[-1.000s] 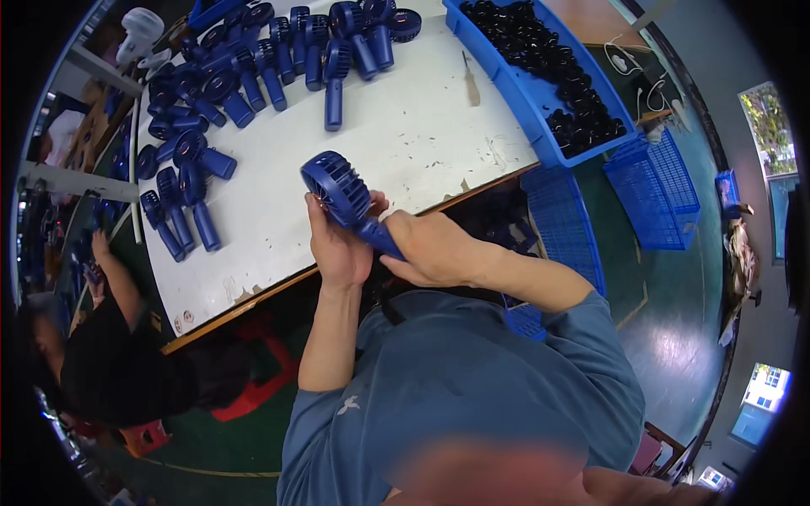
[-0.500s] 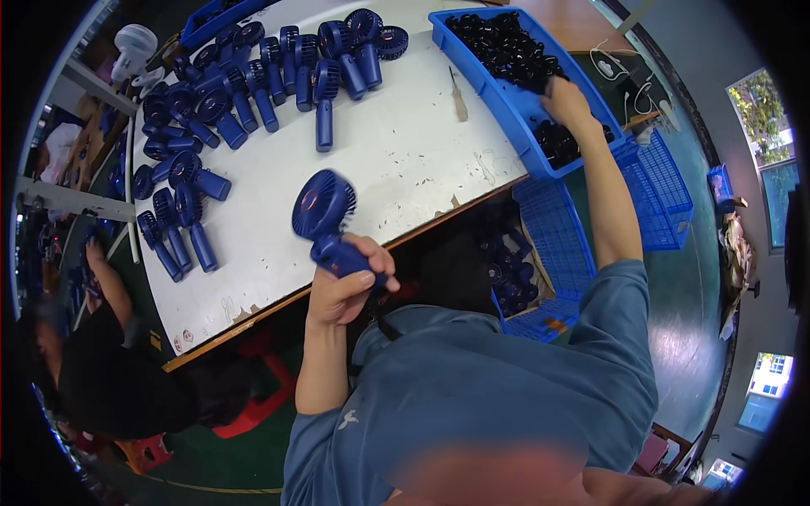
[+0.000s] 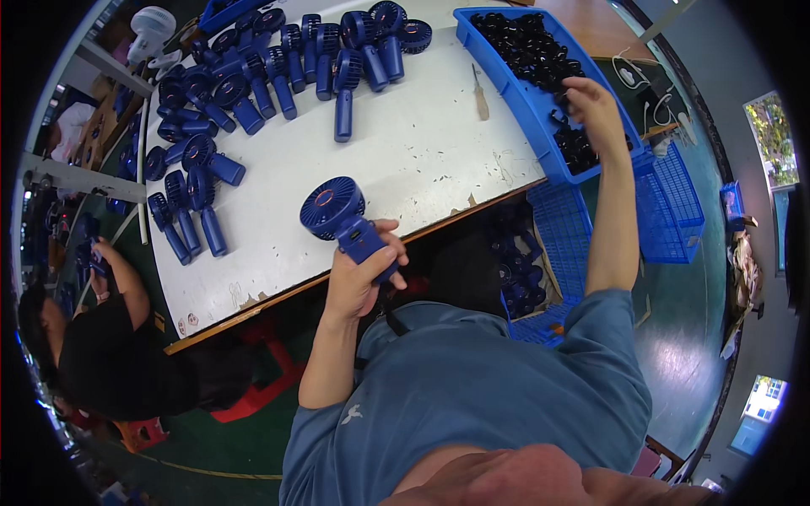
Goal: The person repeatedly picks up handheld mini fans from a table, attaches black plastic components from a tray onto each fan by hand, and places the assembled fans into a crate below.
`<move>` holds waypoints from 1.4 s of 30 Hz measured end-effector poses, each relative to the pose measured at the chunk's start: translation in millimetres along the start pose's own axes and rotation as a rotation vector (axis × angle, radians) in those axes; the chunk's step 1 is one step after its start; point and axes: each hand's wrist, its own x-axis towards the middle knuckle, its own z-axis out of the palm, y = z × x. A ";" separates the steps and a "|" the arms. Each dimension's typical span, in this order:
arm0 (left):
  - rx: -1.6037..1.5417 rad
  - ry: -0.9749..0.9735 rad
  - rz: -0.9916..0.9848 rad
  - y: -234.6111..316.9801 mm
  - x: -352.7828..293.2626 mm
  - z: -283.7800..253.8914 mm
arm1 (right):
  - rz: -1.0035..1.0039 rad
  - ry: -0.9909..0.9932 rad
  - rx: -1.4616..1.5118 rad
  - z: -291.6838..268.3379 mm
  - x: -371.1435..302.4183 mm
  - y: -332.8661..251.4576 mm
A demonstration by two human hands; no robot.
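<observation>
My left hand (image 3: 364, 274) is wrapped round the handle of a blue handheld fan (image 3: 332, 207), holding it tilted over the table's front edge. The fan's round grille faces up, and a small port shows on its handle. A dark strap or cord hangs below my fist. Over the blue tray (image 3: 530, 143) on the right, my right hand (image 3: 597, 114) has its fingers curled together at a small black part (image 3: 560, 99). The exact kind of part is too small to tell. Loose black parts (image 3: 523, 46) fill the tray's far end, and more lie under my wrist.
Several blue handheld fans (image 3: 343, 97) lie on the white table (image 3: 422, 110). A screwdriver (image 3: 480, 94) lies beside the tray. Below the table's edge, a blue crate (image 3: 561, 244) holds more fans. At left a co-worker (image 3: 105, 337) handles a fan; a red stool (image 3: 261, 388) stands nearby.
My right hand has lifted from among the black parts in the tray, fingers now drawn together. The fan in my left hand has turned, bringing its port into view. The whole view has shifted slightly.
</observation>
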 end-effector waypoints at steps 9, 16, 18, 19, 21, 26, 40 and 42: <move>-0.065 0.107 0.089 -1.5 9.8 8.2 | -0.242 -0.589 0.336 190.5 -191.4 -35.5; -0.093 0.006 -0.089 10.1 -9.1 -4.1 | -0.728 -0.687 -0.117 188.4 -174.9 -56.0; -0.095 -0.165 -0.162 4.9 -13.3 -7.6 | -0.726 -0.663 -0.096 198.0 -167.6 -58.3; -0.070 -0.211 -0.148 0.8 -14.7 -9.6 | -0.771 -0.655 -0.106 204.5 -164.5 -61.2; -0.105 -0.226 -0.137 -4.8 -17.5 -11.5 | -0.773 -0.707 -0.118 211.0 -165.5 -67.6; -0.313 0.064 -0.111 -0.6 -11.4 12.4 | -0.804 -0.714 -0.294 213.6 -178.2 -68.8; 1.556 0.258 0.731 56.6 26.2 -3.9 | 0.067 -0.400 0.470 154.7 -257.7 55.1; 1.663 0.600 0.747 84.4 34.7 -67.2 | 0.088 -0.129 0.285 122.0 -263.7 107.4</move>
